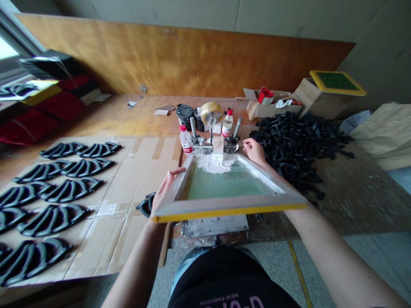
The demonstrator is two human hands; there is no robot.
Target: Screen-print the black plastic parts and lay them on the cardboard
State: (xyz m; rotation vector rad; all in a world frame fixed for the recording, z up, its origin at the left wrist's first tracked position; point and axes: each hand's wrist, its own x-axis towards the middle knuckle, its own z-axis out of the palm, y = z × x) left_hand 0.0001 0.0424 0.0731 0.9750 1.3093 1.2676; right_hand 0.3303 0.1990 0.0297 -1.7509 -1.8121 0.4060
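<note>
A screen-printing frame point(229, 202) is tilted in front of me, its near yellow edge raised above a metal plate point(218, 225). White ink point(216, 164) lies at the far end of its green mesh point(224, 186). My left hand point(163, 188) is closed at the frame's left rail, thumb and fingers along it. A black fan-shaped part point(147, 205) shows partly behind that hand; whether the hand touches it is hidden. Past the frame's right rail, my right hand point(253, 150) has curled fingers beside the hinge clamp point(229, 148). What they hold, if anything, I cannot make out.
Rows of black fan-shaped parts point(64, 184) lie on cardboard point(128, 171) at left. A heap of black parts point(292, 145) is at right. Bottles point(227, 123), a tape roll point(211, 112) and a dark tub point(185, 114) stand behind the clamp. Boxes point(269, 109) are farther back.
</note>
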